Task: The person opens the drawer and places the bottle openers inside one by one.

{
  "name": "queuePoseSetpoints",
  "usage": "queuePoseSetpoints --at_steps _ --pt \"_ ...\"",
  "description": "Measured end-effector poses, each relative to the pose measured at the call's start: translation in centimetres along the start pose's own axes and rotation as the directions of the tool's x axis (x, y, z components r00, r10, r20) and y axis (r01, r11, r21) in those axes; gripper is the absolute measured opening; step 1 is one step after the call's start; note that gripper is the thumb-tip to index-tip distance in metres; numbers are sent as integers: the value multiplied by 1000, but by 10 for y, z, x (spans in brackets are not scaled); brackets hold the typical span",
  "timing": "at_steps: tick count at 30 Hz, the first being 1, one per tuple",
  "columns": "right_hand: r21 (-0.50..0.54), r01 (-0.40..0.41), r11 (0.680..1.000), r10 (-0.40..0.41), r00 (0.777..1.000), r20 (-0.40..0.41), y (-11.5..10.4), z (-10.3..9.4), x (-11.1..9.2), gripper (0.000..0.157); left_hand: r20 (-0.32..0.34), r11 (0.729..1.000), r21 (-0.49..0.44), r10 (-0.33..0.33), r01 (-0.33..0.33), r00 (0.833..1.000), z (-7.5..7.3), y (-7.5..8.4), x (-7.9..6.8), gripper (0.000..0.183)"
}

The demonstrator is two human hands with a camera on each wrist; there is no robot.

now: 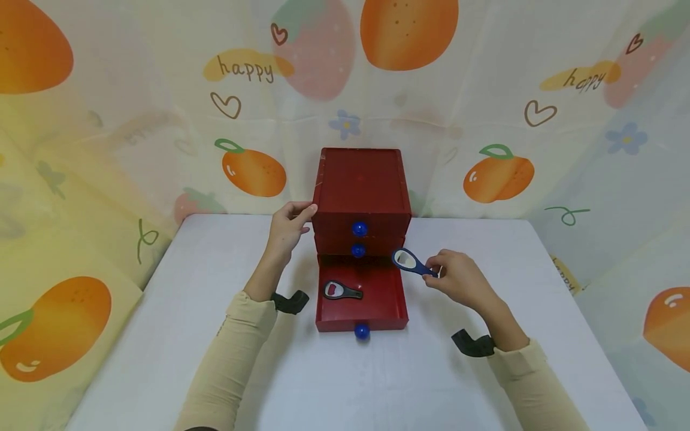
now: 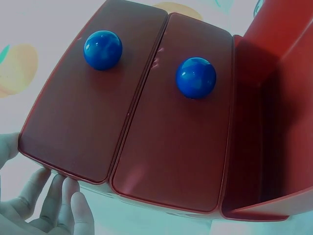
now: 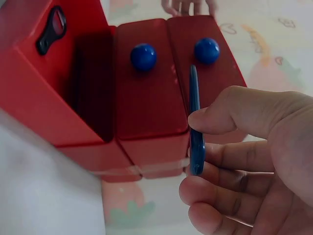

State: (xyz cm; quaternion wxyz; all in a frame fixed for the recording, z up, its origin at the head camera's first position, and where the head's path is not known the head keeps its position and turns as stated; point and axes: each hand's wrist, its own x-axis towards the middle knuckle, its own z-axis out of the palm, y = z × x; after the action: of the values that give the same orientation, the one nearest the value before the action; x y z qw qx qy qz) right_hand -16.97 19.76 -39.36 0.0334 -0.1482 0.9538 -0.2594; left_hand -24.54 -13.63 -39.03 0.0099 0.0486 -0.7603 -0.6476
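Observation:
A red chest of drawers with blue knobs stands on the table, its bottom drawer pulled out. Inside that drawer lies a black bottle opener, toward the left. My left hand rests against the chest's upper left side near the front, thumb at the top edge and fingers along the side. With thumb and fingers, my right hand pinches the handle of a blue bottle opener. Its looped head points left, close beside the chest and above the drawer's right rim. In the right wrist view the blue opener appears edge-on.
Two shut drawers, with a top knob and a middle knob, sit above the pulled-out one. The white table extends on both sides. Behind the chest hangs a fruit-patterned cloth.

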Motion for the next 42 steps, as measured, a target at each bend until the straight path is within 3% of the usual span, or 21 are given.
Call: queuePoseSetpoints --at_steps 10,27,42 --pt "-25 59 998 -57 996 62 -11 16 9 21 -6 1000 -5 -4 4 1000 0 0 1 43" --pt "-77 250 965 -239 963 128 -33 51 27 21 -11 1000 9 -14 14 1000 1 1 1 44" --pt "-77 261 962 -240 948 210 -53 87 39 25 -11 1000 1 -4 4 1000 1 -2 3 44"
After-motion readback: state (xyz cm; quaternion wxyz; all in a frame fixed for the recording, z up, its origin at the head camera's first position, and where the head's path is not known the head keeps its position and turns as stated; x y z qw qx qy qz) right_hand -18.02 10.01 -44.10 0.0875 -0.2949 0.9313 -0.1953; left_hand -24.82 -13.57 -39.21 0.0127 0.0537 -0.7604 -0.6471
